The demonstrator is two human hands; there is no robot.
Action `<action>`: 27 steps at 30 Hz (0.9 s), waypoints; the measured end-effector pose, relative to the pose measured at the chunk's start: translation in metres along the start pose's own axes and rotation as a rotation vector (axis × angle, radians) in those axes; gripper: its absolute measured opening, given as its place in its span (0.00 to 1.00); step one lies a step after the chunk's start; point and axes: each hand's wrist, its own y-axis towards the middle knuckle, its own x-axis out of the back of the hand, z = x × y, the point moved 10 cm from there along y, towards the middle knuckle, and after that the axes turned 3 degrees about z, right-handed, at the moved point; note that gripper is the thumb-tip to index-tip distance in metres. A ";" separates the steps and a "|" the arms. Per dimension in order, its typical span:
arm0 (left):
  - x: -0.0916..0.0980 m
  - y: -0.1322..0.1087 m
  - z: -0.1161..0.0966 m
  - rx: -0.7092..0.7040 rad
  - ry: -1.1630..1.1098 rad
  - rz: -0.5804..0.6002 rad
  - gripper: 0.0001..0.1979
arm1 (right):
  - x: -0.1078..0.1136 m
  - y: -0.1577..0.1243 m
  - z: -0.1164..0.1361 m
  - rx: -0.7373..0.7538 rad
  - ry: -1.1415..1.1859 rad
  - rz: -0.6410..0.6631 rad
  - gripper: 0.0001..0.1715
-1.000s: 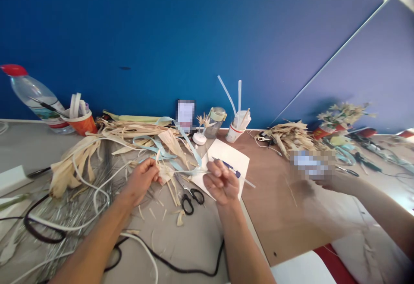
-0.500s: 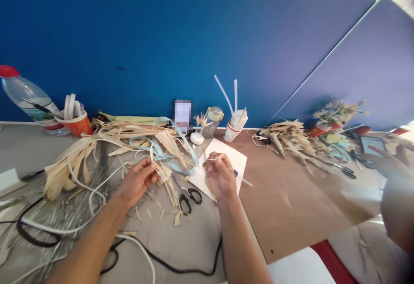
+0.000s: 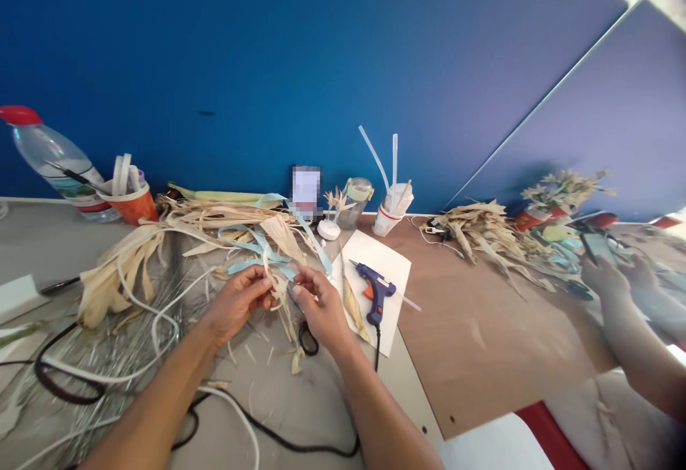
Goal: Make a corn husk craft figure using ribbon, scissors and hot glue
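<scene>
Your left hand (image 3: 241, 302) pinches a husk strip (image 3: 267, 264), seemingly unfinished; your right hand (image 3: 319, 304) bends narrow, its hold unclear; one flower (image 3: 336, 201) looks made; loose husks (image 3: 230, 211) remain.

I count two hands of my own, left hand (image 3: 241, 304) and right hand (image 3: 321, 306), plus a co-worker's pair (image 3: 605, 277). On my bench (image 3: 300, 402) I have one glue gun (image 3: 375, 286) on one white sheet (image 3: 386, 259), one bottle (image 3: 53, 159), one orange cup (image 3: 136, 206), one white cup (image 3: 386, 221) with two long clear sticks (image 3: 395, 159) standing in it, one lidded container (image 3: 354, 209) and one upright screen (image 3: 305, 188). Farther right I see two red cups (image 3: 529, 220) and one phone (image 3: 597, 248). The husk strips (image 3: 283, 238) overlap too much for me to number.
</scene>
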 end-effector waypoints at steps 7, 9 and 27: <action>-0.011 -0.002 0.006 0.044 0.153 0.070 0.09 | -0.023 -0.002 -0.008 -0.036 0.024 0.121 0.05; -0.013 -0.003 0.011 0.074 0.197 0.087 0.10 | -0.025 -0.001 -0.013 -0.087 0.042 0.136 0.05; -0.027 -0.008 0.011 0.119 0.419 0.174 0.11 | -0.033 -0.006 -0.030 -0.232 0.133 0.230 0.10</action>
